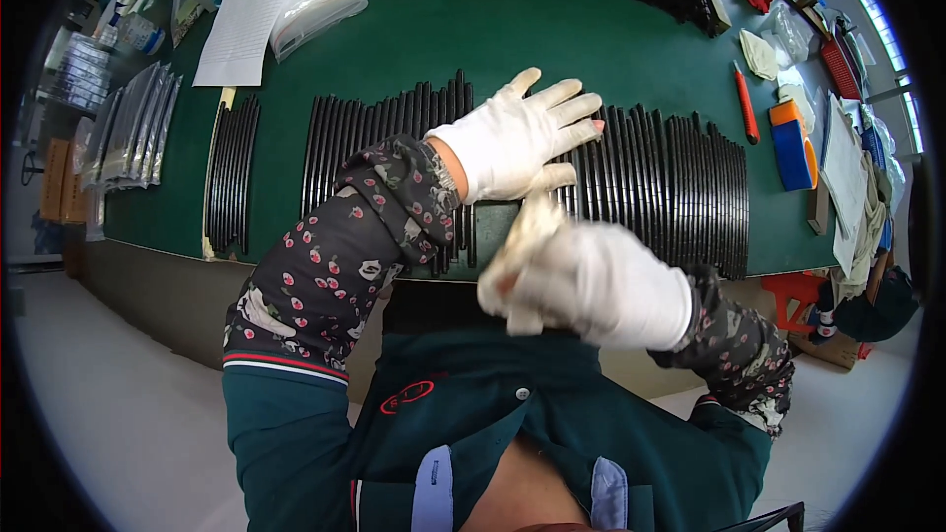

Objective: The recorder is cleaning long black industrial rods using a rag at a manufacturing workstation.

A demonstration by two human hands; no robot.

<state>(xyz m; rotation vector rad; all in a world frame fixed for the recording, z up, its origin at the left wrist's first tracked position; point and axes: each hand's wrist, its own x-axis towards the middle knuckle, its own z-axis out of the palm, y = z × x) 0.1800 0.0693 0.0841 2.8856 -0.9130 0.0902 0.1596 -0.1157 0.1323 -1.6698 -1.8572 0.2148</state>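
Note:
Slim black rods lie side by side in a wide row, with a left stretch [365,153] and a right stretch [680,187]. My left hand [517,138], in a white glove, rests over the middle of the row with its fingers spread. One fingertip pokes bare out of the glove. My right hand [616,286], also gloved and smeared by motion, is closed around a crumpled cream cloth [537,222]. The cloth is at the rods' near ends, just below my left hand. Whether it touches a rod, I cannot tell.
On the green tabletop [434,30], a smaller rod group [235,172] lies left beside a pale strip. Bagged bundles [138,128], papers [241,20] and plastic bags [320,0] are at the left. A red-handled tool [744,103] and an orange-and-blue block [791,148] lie right.

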